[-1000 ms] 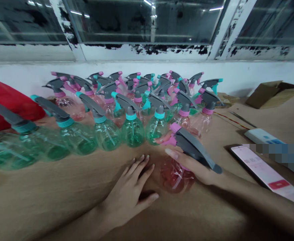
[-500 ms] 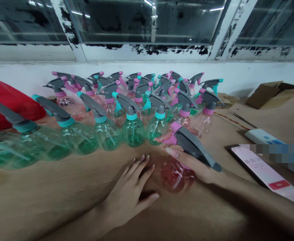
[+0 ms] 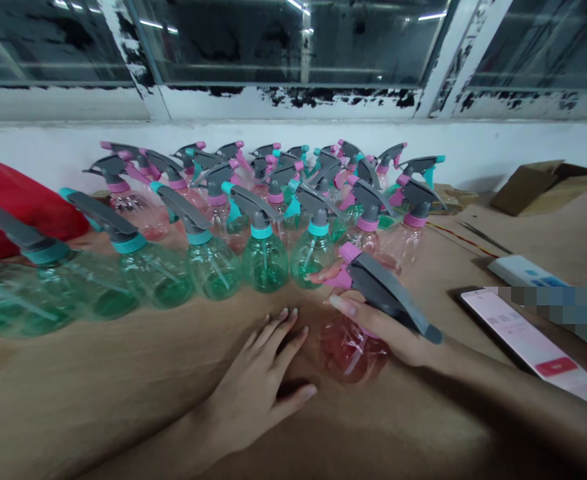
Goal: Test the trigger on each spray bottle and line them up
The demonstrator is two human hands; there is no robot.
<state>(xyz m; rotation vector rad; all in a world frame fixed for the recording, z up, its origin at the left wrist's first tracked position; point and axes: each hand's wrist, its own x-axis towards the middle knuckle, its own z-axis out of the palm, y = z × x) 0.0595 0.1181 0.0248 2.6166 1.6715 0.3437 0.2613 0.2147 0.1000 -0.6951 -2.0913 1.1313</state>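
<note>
A pink spray bottle point(image 3: 351, 353) with a grey and pink trigger head stands upright on the wooden table point(image 3: 123, 380). My right hand point(image 3: 386, 327) is wrapped round its neck, just under the trigger head, with the thumb along the near side and other fingers partly hidden behind it. To the left of this bottle, my left hand point(image 3: 261, 380) lies flat on the table, fingers spread, holding nothing. Beyond both hands runs a front row of green spray bottles point(image 3: 266, 263) with turquoise collars.
More pink spray bottles point(image 3: 213, 213) and green ones crowd toward the wall. A red bag point(image 3: 18, 207) lies at the left. On the right are a phone point(image 3: 528, 340), a white device point(image 3: 523, 270), tweezers point(image 3: 483, 237) and an open cardboard box point(image 3: 538, 190).
</note>
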